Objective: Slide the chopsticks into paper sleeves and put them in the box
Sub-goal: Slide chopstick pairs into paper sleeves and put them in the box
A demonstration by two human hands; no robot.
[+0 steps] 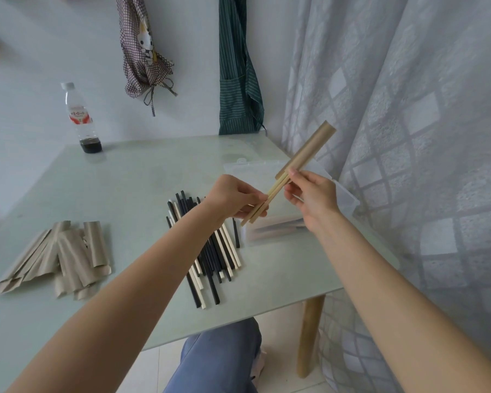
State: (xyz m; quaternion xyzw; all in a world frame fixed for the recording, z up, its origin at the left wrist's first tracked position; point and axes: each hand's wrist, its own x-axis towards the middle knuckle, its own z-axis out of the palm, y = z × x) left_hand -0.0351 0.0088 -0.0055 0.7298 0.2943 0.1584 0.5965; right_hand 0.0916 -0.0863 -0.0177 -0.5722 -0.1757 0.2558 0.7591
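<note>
— Pale green table [119,177] against a white wall, curtain [408,109] along the right, two aprons [238,80] hanging behind. Where in the job?

— Mid-sleeving. Left hand [233,198] pinching the bare lower ends of a tan chopstick pair [270,197]; right hand [309,194] pinching the mouth of the paper sleeve [306,150], held up in the air over the far right of the table. Tips already inside, roughly half the sticks showing below.

— Risks from here?

— Likely a snag: two sticks splaying apart at the mouth and catching or creasing the paper. Could also push through the closed far end if driven hard. Thin paper, light grip, so possibly buckling near the right fingers.

— And the box?

— Clear plastic box [272,234] just below the hands, lid open toward the curtain. Seems to hold a few wrapped pairs already, though hard to tell through the cloudy wall. Easy to miss the narrow opening and drop the pair onto the loose chopsticks [210,256] beside it.

— Anything else nearby?

— Empty sleeves [60,256] piled at left, well apart; a bottle [80,117] at the back, out of the way
</note>
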